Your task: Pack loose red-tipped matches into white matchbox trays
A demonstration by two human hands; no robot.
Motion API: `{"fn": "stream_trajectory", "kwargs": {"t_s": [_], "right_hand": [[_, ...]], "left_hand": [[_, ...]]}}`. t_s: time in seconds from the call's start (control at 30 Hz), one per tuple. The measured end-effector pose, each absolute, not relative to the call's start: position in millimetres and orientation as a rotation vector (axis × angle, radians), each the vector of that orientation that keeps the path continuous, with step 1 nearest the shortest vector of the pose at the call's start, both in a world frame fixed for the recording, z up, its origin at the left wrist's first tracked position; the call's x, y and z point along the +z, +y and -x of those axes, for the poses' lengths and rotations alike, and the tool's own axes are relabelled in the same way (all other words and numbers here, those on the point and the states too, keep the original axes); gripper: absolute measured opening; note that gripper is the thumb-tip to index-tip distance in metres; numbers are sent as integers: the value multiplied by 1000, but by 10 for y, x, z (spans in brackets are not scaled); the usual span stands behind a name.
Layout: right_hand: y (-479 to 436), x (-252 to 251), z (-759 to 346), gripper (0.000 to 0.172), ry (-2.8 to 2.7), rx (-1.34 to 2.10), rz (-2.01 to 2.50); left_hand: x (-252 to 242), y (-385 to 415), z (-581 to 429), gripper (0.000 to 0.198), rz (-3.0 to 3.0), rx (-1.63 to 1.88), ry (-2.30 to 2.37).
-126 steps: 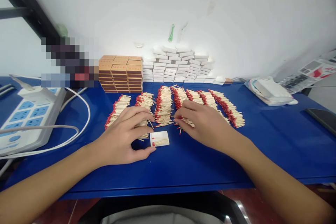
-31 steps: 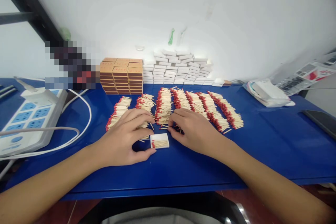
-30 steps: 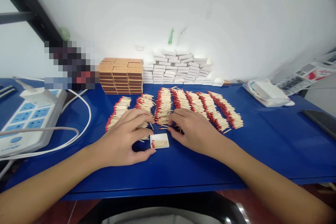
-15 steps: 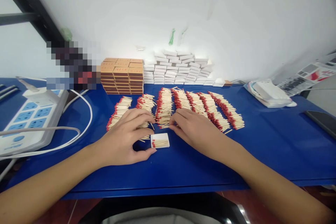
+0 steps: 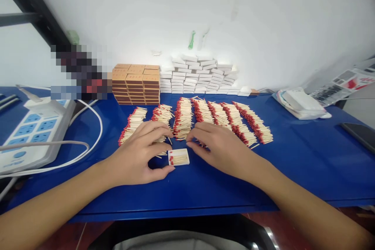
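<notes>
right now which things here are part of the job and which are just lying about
Likely part of the job:
- white tray at the left hand, with matches in it
- rows of matches
- stacked white boxes
- stacked brown boxes

Seemingly just lying about:
- power strip
- white cables
- dark flat object
- plastic packaging

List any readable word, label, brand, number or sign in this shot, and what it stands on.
None can be read with certainty.
Brown boxes: red print on the tops, too small.
Power strip: faint marking near the round blue button, too blurred.
Plastic packaging: red and dark print, too blurred.
</notes>
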State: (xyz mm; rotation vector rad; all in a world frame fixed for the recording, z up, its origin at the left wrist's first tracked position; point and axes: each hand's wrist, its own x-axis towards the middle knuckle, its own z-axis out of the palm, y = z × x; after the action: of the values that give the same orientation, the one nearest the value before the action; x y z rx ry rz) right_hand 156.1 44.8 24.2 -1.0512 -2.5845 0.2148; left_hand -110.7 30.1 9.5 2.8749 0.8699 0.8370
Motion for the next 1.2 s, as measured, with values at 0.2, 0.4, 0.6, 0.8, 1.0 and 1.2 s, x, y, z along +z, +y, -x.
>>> {"fn": "stream_trajectory", "kwargs": {"t_s": [0.2, 0.4, 0.6, 0.8, 1.0, 1.2], "right_hand": [[572, 185, -1601, 14, -2665, 39, 1143], [570, 171, -1560, 10, -2648, 65, 1097], [593, 126, -1559, 11, -2656, 131, 1082], [549, 144, -1544, 7, -2603, 174, 1117], [504, 137, -1478, 10, -2619, 229, 1113], [529, 106, -1474, 9, -2596, 229, 1175]], "left_hand": [[94, 299, 1116, 19, -2864, 845, 872], [102, 311, 1104, 19, -2866, 853, 870], [88, 309, 1110, 18, -2883, 837, 874], [92, 300, 1111, 19, -2877, 846, 869], [106, 300, 1103, 21, -2866, 842, 871], [104, 308, 1098, 19, -2863, 838, 874]]}}
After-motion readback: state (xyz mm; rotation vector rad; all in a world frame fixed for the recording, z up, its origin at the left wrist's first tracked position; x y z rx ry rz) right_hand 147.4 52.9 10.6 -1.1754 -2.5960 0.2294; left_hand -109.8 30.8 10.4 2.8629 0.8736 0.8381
